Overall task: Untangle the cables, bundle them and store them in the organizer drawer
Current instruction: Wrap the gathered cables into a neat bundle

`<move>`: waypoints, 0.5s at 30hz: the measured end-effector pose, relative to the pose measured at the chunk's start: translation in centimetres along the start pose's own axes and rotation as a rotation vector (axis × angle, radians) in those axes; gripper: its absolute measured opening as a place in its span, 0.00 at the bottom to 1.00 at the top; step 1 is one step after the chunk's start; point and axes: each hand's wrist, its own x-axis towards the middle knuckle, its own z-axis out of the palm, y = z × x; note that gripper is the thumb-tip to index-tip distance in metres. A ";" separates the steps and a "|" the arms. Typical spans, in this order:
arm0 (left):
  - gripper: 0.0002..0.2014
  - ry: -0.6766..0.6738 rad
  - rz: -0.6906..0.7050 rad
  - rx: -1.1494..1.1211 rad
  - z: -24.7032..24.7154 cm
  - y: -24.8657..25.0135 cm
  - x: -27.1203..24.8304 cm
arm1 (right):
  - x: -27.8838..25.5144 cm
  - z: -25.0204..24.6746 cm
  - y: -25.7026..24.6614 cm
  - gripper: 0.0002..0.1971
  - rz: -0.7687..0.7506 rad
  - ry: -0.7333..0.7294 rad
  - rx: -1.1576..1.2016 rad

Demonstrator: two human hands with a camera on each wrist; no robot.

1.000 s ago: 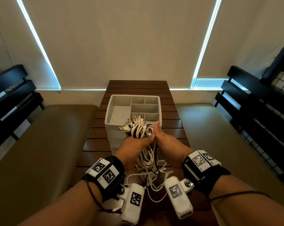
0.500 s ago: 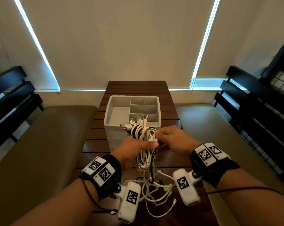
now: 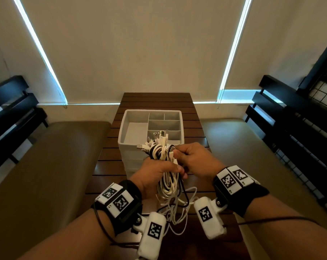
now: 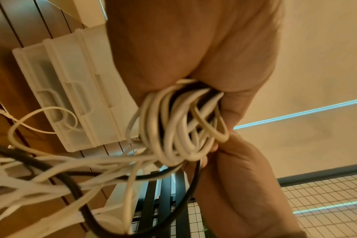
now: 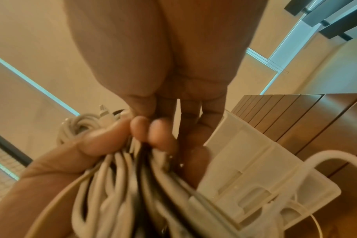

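Head view, nearest first: two forearms reach forward, each with a black wrist band (image 3: 121, 201) carrying printed markers and a white camera pod. Loose white and black cable tails hang between the wrists and trail onto the table (image 3: 110, 166).

The left hand (image 3: 155, 175) is wrapped round the middle of the cables (image 3: 164, 156), fingers curled tight about the bunch, thumb across the front. In the left wrist view the same cables (image 4: 179, 128) loop out below the palm of the left hand (image 4: 173, 48), mostly white with a black one among them. The right hand (image 3: 192, 158) meets the bunch from the right, its fingertips pinching strands near the top. In the right wrist view the fingers of the right hand (image 5: 163, 64) curl down onto the cables (image 5: 122, 185), though blur hides exactly which strand they grip. Plug ends fan out above both hands.

Just beyond the hands stands the white organizer (image 3: 132, 126), a stack of drawers with an open divided tray on top; the plug ends overlap its near edge in this view, but the bunch is held in the air in front of it. The stack's translucent drawer fronts show in both wrist views (image 4: 67, 99) (image 5: 255, 185).

Cushioned benches (image 3: 46, 166) flank the table, and pale blinds (image 3: 140, 44) hang at the back.
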 end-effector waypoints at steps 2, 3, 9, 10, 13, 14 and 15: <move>0.10 0.005 -0.018 -0.026 -0.2 0.0 0.0 | 0.0 0.0 -0.3 0.13 0.009 -0.032 0.029; 0.08 0.015 -0.023 -0.028 -0.3 0.0 0.0 | 0.0 0.0 -0.3 0.14 0.018 -0.051 0.033; 0.06 0.082 -0.043 -0.105 -0.3 0.6 0.3 | -0.2 1.1 1.4 0.32 0.155 -0.148 0.430; 0.07 0.095 -0.051 -0.122 -0.5 0.7 0.5 | -0.3 1.3 1.9 0.35 0.144 -0.183 0.414; 0.14 0.120 -0.084 -0.126 -0.8 0.5 1.0 | -0.8 2.1 2.4 0.35 0.044 -0.299 0.241; 0.16 0.115 -0.083 -0.125 -0.9 0.4 1.2 | -0.9 2.5 2.1 0.31 0.027 -0.325 0.229; 0.20 0.101 -0.078 -0.130 -0.9 0.2 1.2 | -0.9 2.7 2.1 0.28 0.023 -0.338 0.246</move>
